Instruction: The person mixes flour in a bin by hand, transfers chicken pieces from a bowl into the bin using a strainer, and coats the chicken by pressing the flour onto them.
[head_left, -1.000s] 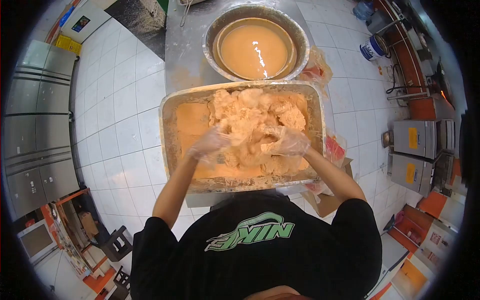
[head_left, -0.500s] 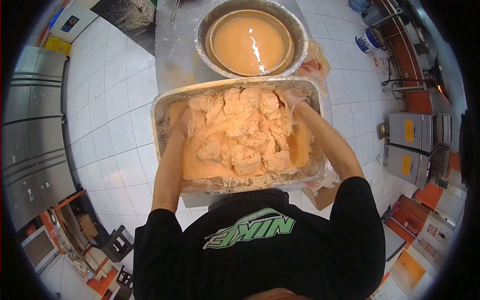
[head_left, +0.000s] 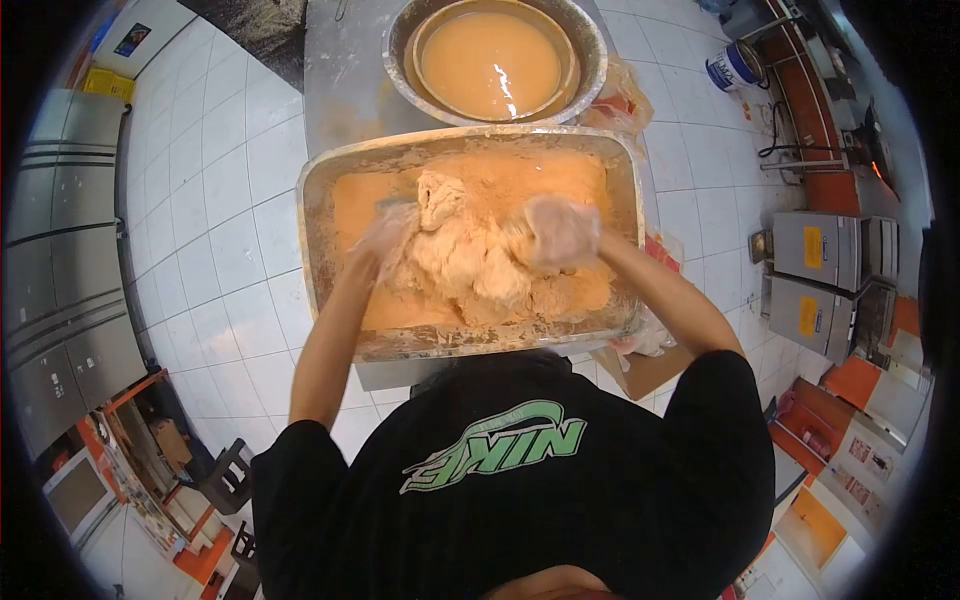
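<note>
A deep metal tub (head_left: 318, 235) holds orange-tinted flour (head_left: 590, 185) and a heap of flour-coated pieces, perhaps breaded chicken (head_left: 455, 255). My left hand (head_left: 390, 238), in a clear plastic glove, is at the heap's left side. On the right side, against the pieces, is my gloved right hand (head_left: 562, 232). Motion smears the fingers of both hands, so their grip does not show. One coated piece (head_left: 438, 198) stands up at the top of the heap, near my left hand.
Beyond the tub, a round bowl (head_left: 395, 75) holds a pan of orange liquid (head_left: 490, 62) on a metal table (head_left: 340, 95). A plastic bag (head_left: 625, 105) lies beside it. A cardboard box (head_left: 640, 372) is below the tub's right corner. Steel fridges (head_left: 70, 260) line the left.
Both hands have moved inward from the tub's ends. The coated pieces, spread across the tub before, are now gathered in a heap at the middle, with loose flour showing around them.
</note>
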